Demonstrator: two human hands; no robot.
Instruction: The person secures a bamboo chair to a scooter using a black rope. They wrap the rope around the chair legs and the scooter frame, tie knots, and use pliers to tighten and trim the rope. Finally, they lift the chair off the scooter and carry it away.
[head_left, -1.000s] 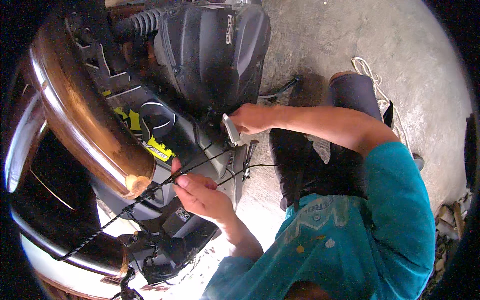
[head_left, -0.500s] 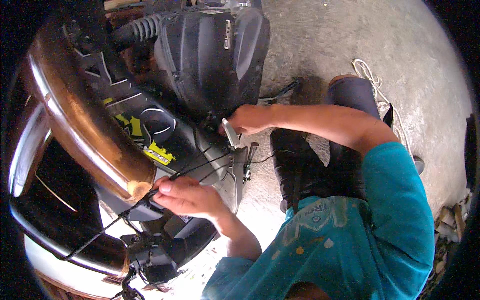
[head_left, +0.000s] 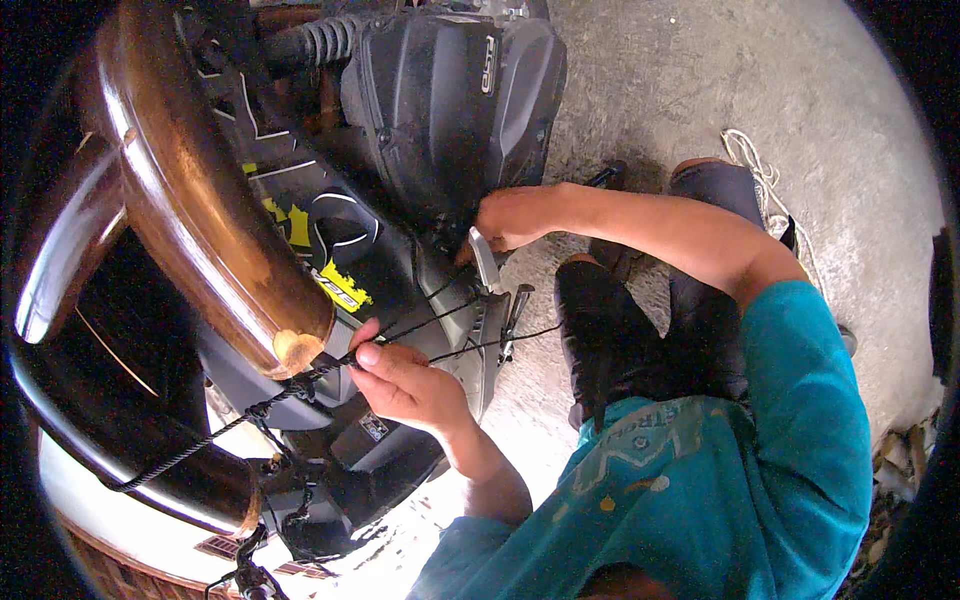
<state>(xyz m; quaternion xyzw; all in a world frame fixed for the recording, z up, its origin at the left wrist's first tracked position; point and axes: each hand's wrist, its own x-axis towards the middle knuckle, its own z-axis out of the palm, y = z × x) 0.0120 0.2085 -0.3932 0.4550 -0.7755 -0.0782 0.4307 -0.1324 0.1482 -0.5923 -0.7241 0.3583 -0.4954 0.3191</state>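
Observation:
My left hand (head_left: pixel 405 385) is closed in a pinch on a black rope (head_left: pixel 352 358), just beside the cut end of a thick, glossy brown pole (head_left: pixel 215 200). From there the rope slants down-left over a second dark pole and runs right in strands across the scooter's (head_left: pixel 455 120) side. My right hand (head_left: pixel 512 218) reaches in at the lower end of the scooter's dark casing, behind a silver footrest (head_left: pixel 485 260). Its fingers are curled and partly hidden, and what they grip does not show.
Below the poles is a black brake lever (head_left: pixel 255 575) with rope and cables around it. My knees (head_left: pixel 615 340) are to the right of the scooter. A pale coiled cord (head_left: pixel 760 175) lies on the concrete floor (head_left: pixel 640 70). Rubble (head_left: pixel 905 455) lies at the far right.
The scooter and poles have shifted slightly right in view. My left hand keeps its pinch on the rope, and the rope strands to its right look straighter. My right hand stays by the footrest.

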